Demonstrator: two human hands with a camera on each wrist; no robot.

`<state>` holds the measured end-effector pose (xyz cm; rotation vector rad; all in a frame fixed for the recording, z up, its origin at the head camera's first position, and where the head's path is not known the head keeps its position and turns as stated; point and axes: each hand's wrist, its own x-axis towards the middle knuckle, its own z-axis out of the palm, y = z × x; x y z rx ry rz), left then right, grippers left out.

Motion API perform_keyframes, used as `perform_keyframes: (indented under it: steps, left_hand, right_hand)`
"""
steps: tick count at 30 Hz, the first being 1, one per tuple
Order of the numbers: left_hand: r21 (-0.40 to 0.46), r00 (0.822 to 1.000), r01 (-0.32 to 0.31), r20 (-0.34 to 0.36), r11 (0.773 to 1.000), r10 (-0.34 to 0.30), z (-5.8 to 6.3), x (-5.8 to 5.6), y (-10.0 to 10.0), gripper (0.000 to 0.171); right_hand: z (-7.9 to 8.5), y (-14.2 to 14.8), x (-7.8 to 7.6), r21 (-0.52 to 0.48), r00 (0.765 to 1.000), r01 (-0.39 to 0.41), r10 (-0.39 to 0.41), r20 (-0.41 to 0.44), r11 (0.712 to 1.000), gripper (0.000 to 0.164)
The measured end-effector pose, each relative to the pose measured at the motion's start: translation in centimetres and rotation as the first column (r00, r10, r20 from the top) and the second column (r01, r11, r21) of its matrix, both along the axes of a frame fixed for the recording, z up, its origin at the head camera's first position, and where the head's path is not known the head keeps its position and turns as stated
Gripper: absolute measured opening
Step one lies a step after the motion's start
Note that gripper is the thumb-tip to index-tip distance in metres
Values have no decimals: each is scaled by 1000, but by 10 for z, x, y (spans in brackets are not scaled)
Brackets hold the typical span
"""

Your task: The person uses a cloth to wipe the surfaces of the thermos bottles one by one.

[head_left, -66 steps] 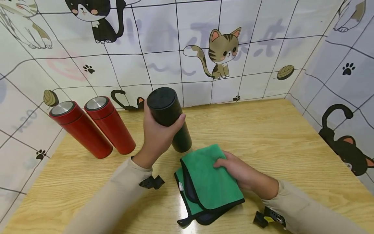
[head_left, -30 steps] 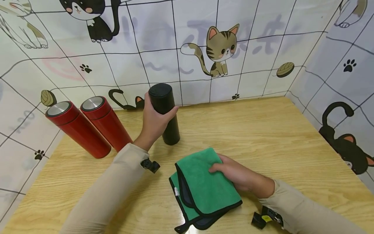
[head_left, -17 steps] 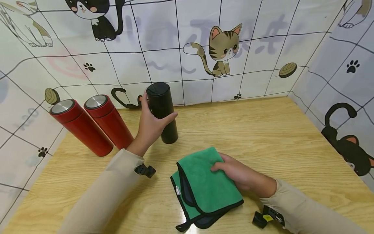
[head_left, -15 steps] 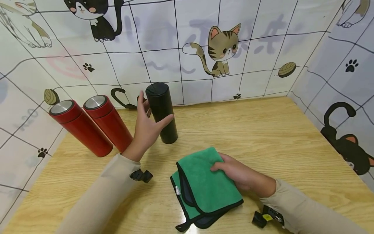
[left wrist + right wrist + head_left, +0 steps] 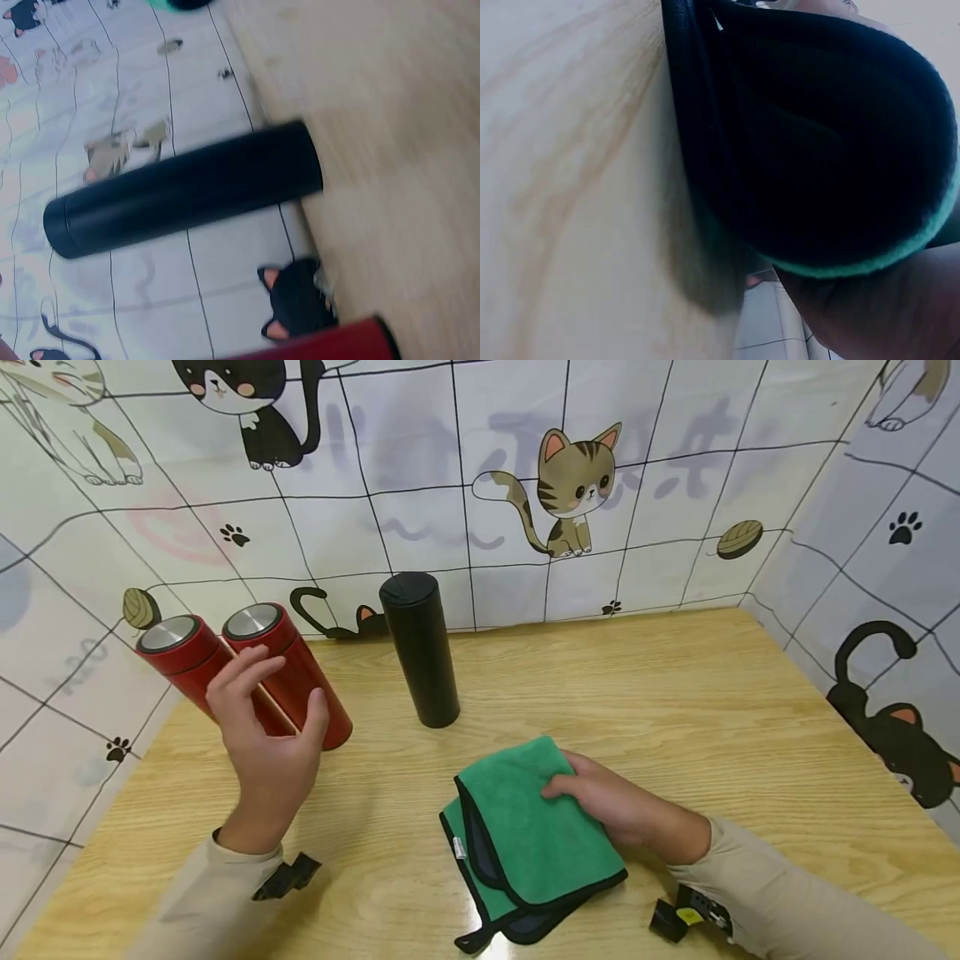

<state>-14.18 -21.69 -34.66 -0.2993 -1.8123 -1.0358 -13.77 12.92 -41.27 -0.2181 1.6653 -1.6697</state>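
Note:
My left hand [image 5: 262,752] hovers in front of two red thermos flasks, its fingers and thumb spread apart with nothing between them. It overlaps the right red flask [image 5: 300,664] and hides part of the left red flask [image 5: 180,652]; both have silver-topped lids. A matte black flask [image 5: 422,652] stands upright to the right of them, and the left wrist view shows this black flask [image 5: 187,187] lying across the picture. With thumb on top, my right hand [image 5: 607,797] grips the edge of a folded green cloth [image 5: 536,827] with dark trim. The cloth's dark underside [image 5: 817,150] fills the right wrist view.
Everything is on a light wooden table [image 5: 637,685]. A white cat-print sheet [image 5: 420,460] walls in the back and both sides, close behind the flasks. A dark band with a small camera [image 5: 288,877] sits at my left wrist.
My left hand has let go of the black flask, which now stands further back and left than at first, and moved left to the red flasks. The right hand keeps holding the cloth.

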Motion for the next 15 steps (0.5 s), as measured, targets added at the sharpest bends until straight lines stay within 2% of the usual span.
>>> perform_keyframes:
  steps: [3, 8, 11, 15]
  left_hand:
    - [-17, 998, -65, 25, 998, 65, 8, -4, -4, 55]
    - [-23, 985, -112, 132, 993, 114, 12, -20, -15, 64]
    - [25, 979, -104, 180, 994, 98, 10, -29, -19, 70]
    - [148, 969, -62, 247, 987, 23, 7, -33, -21, 79]
  right_hand:
    - [0, 2, 0, 1, 1000, 4, -4, -4, 1000, 70]
    - [0, 3, 0, -3, 1000, 4, -4, -10, 1000, 70]
    - [0, 3, 0, -8, 1000, -6, 6, -11, 1000, 69]
    - [0, 3, 0, -13, 1000, -15, 15, -10, 1000, 66]
